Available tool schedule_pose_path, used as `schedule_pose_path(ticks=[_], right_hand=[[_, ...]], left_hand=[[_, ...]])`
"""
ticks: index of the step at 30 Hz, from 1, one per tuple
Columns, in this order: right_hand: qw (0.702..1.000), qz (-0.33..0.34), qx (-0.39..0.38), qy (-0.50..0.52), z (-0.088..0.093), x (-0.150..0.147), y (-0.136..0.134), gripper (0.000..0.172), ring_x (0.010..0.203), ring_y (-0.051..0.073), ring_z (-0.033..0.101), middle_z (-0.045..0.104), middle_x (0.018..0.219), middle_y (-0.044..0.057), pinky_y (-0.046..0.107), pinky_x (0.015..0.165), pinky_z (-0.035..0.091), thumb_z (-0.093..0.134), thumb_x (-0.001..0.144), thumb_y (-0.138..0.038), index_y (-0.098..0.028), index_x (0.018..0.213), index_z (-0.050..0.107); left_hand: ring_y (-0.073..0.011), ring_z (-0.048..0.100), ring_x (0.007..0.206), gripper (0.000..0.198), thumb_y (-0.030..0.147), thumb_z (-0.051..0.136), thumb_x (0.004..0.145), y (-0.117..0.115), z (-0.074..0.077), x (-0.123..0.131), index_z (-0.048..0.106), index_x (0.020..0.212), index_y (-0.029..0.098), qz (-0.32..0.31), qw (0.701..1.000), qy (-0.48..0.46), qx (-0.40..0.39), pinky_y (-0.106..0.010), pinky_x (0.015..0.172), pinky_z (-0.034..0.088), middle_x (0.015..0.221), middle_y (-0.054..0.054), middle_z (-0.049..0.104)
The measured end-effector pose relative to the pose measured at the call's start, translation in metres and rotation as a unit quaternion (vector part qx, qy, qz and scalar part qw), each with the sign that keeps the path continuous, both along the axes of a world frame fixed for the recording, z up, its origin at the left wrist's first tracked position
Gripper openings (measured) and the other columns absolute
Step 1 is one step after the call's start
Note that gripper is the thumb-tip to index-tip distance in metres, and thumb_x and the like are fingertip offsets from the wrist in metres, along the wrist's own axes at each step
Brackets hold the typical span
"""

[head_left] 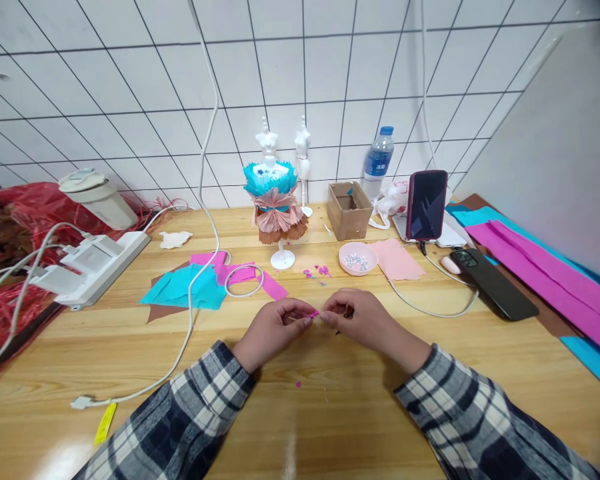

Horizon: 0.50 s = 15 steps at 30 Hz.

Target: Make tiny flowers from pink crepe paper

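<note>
My left hand (280,325) is closed, thumb and forefinger pinching a small magenta piece of paper (315,313). At the right end of that piece, my right hand (357,317) is closed too, its fingertips pinched together. A small dark object (349,312) shows between the right hand's fingers, mostly hidden; its kind is unclear. Just beyond the hands lie several magenta paper scraps (323,271). Behind them stands a white mannequin (269,150) in a ruffled blue, pink and brown paper dress (275,200). A tiny magenta bit (299,385) rests on the table nearer to me.
Blue paper (185,288) and a white cable (191,313) lie left, near a power strip (97,267). A pink bowl of beads (358,259), cardboard box (350,212), bottle (379,160), upright phone (427,203) and dark phone (495,283) stand or lie right.
</note>
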State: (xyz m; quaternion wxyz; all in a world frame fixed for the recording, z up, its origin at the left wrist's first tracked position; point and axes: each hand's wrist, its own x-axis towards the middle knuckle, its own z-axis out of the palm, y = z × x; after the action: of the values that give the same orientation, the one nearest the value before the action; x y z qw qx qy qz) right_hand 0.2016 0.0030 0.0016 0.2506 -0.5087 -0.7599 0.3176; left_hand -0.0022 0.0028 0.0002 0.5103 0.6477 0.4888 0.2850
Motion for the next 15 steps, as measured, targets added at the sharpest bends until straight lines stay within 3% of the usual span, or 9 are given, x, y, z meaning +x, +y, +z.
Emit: schedule_pose_path(ticks=[3,10,15], right_hand=[[0.998,-0.021,-0.036,0.036,-0.0047,-0.0069,-0.002,0.021,0.064,0.013,0.054,0.065,0.071,0.001,0.024,0.059,0.038,0.065,0.078,-0.04,-0.02,0.082,0.07],[0.997,-0.049,0.001,0.056,-0.0039,-0.0102,-0.002,0.006,0.062,0.011,0.052,0.064,0.068,-0.001,0.023,0.059,0.039,0.063,0.075,-0.023,-0.019,0.075,0.068],[0.992,-0.045,-0.074,0.092,-0.0002,-0.0096,-0.0039,0.014,0.052,0.009,0.047,0.06,0.06,-0.002,0.02,0.049,0.035,0.058,0.077,-0.026,-0.016,0.077,0.068]], left_hand=[[-0.0186,0.068,0.079,0.018,0.028,0.067,0.074,-0.0016,-0.0016,0.002,0.07,0.087,0.015,0.004,1.0,-0.002,0.017,-0.029,0.075,0.054,0.086,-0.007,0.074],[-0.0184,0.069,0.077,0.018,0.029,0.067,0.075,-0.0031,-0.0015,0.0019,0.071,0.086,0.016,0.024,0.996,0.043,0.081,-0.028,0.073,0.055,0.086,-0.006,0.074],[-0.017,0.067,0.078,0.012,0.02,0.062,0.079,-0.0042,0.0051,-0.0011,0.073,0.085,0.019,0.02,0.969,0.113,0.218,-0.028,0.076,0.052,0.084,-0.004,0.074]])
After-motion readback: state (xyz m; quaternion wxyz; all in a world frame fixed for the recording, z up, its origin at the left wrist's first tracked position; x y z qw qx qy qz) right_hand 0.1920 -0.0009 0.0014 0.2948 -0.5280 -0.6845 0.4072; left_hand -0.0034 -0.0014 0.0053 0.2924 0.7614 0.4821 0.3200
